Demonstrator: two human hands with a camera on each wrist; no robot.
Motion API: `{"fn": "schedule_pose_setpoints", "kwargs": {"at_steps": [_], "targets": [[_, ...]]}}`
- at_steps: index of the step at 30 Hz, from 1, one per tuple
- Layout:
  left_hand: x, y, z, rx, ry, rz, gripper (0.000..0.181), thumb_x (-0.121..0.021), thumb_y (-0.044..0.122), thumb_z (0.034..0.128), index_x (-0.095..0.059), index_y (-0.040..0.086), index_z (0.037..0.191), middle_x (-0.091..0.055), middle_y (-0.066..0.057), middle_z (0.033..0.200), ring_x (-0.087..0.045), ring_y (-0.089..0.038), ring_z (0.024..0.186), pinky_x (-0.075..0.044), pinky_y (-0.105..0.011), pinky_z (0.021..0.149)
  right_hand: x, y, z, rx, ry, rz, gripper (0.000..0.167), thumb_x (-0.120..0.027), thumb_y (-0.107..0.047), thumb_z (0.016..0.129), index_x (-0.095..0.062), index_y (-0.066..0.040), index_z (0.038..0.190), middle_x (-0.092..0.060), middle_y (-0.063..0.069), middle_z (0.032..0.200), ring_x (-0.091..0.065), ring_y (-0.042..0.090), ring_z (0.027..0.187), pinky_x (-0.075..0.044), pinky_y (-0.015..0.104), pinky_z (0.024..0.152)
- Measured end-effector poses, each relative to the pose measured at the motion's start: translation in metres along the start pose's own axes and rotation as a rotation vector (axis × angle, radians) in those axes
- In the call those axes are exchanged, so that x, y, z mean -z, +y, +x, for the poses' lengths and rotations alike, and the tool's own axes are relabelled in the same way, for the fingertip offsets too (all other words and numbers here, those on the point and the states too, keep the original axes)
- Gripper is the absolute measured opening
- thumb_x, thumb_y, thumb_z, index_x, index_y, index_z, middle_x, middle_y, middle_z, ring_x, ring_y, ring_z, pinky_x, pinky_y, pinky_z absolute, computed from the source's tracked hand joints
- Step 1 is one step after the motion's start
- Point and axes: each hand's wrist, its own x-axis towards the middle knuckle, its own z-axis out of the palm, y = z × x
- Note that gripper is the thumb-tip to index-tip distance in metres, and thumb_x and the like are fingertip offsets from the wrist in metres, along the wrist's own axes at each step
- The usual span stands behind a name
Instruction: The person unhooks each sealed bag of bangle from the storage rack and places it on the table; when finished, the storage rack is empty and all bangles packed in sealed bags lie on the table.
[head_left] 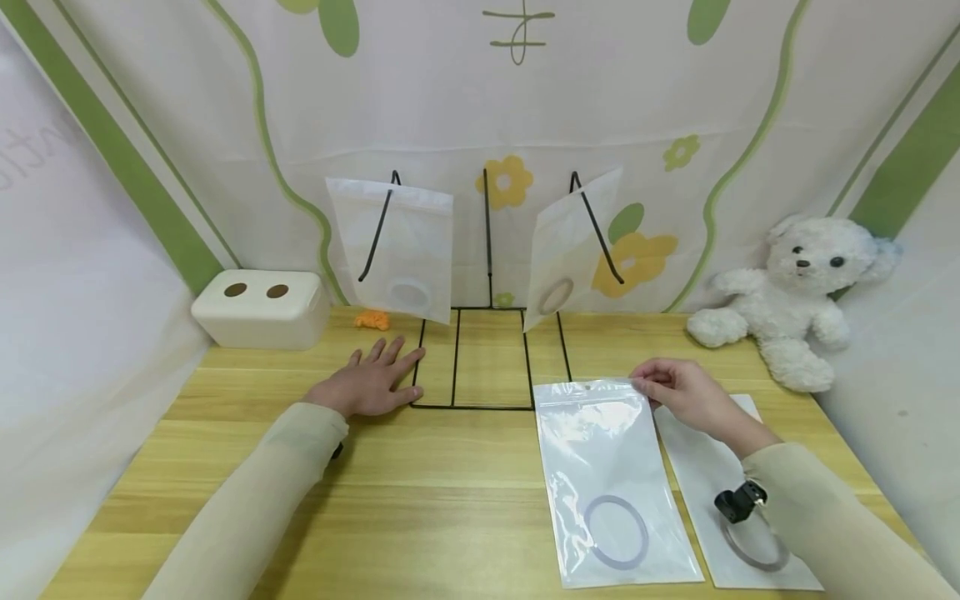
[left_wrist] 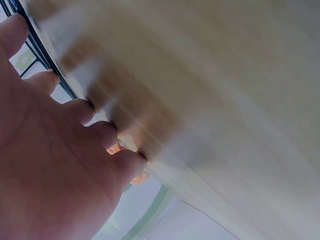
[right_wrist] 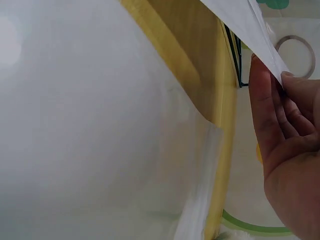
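My right hand pinches the top right corner of a clear-fronted white zip bag. A pale purple ring shows inside that bag, near its bottom. Partly under my right forearm lies a second zip bag, also with a ring in it. My left hand rests on the table with fingers spread, its thumb and index fingertip at the left side of a black wire rack. Two white bags, one on the left and one on the right, hang from the rack's outer hooks.
A white box with two round brown holes stands at the back left, and a small orange object lies beside it. At the back right sits a white teddy bear. A patterned curtain closes off the back of the wooden table.
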Motion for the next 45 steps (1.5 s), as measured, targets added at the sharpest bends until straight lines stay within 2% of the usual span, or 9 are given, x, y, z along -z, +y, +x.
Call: {"fn": "schedule_pose_setpoints", "kwargs": {"at_steps": [6,13,19,21,25,34,45], "targets": [[0.001,0.0,0.0,-0.004,0.002,-0.013,0.079,-0.043,0.062,0.1116,-0.015,0.026,0.176,0.0,-0.021,0.182,0.0,-0.051,0.167,-0.003,-0.078,0.129,0.003,0.005,0.001,-0.022,-0.004,-0.081,0.018,-0.066,-0.015,0.109,-0.075,-0.002,0.118,-0.077,0.008,0.103,-0.069,0.012,0.085,-0.06,0.029,0.072],[-0.007,-0.014,0.008,-0.028,0.015,-0.062,0.088,-0.039,0.081,0.1032,-0.016,0.036,0.175,-0.001,-0.019,0.183,0.0,-0.053,0.167,-0.001,-0.082,0.126,0.003,0.012,0.004,0.04,0.011,-0.239,0.013,-0.073,-0.015,0.104,-0.08,-0.007,0.113,-0.078,0.006,0.106,-0.065,0.013,0.091,-0.054,0.025,0.074],[-0.004,-0.008,0.004,-0.014,0.004,-0.053,0.084,-0.042,0.072,0.1076,-0.016,0.031,0.176,-0.001,-0.02,0.183,0.001,-0.052,0.167,-0.001,-0.08,0.127,0.003,0.017,0.007,0.062,0.027,-0.312,0.011,-0.076,-0.012,0.101,-0.083,-0.009,0.109,-0.077,0.004,0.102,-0.066,0.013,0.09,-0.054,0.025,0.073],[0.0,-0.003,0.0,-0.011,-0.004,-0.047,0.082,-0.043,0.067,0.1097,-0.015,0.028,0.176,0.0,-0.021,0.182,0.001,-0.053,0.167,0.0,-0.079,0.128,0.003,0.019,0.008,0.068,0.032,-0.321,0.01,-0.077,-0.011,0.101,-0.084,-0.01,0.108,-0.077,0.003,0.1,-0.066,0.012,0.088,-0.054,0.025,0.072],[0.0,0.0,0.0,-0.001,0.0,-0.018,0.078,-0.041,0.063,0.1122,-0.014,0.026,0.176,0.0,-0.02,0.182,0.0,-0.051,0.167,-0.002,-0.078,0.129,0.002,0.021,0.011,0.085,0.032,-0.328,0.009,-0.078,-0.01,0.1,-0.084,-0.011,0.106,-0.076,0.001,0.098,-0.064,0.01,0.087,-0.053,0.025,0.072],[-0.001,0.0,0.0,0.002,-0.004,-0.021,0.079,-0.043,0.063,0.1117,-0.014,0.027,0.176,0.0,-0.02,0.183,0.001,-0.051,0.167,-0.002,-0.078,0.129,0.0,0.023,0.015,0.072,0.01,-0.331,0.01,-0.077,-0.01,0.1,-0.085,-0.01,0.107,-0.072,0.001,0.096,-0.06,0.009,0.082,-0.05,0.025,0.068],[0.0,-0.001,0.001,0.004,-0.007,-0.019,0.079,-0.043,0.063,0.1118,-0.014,0.027,0.176,0.0,-0.019,0.183,0.001,-0.05,0.168,-0.002,-0.078,0.129,0.001,0.027,0.017,0.041,0.007,-0.342,0.013,-0.076,-0.012,0.102,-0.085,-0.009,0.111,-0.074,0.003,0.098,-0.061,0.013,0.085,-0.05,0.026,0.07]]}}
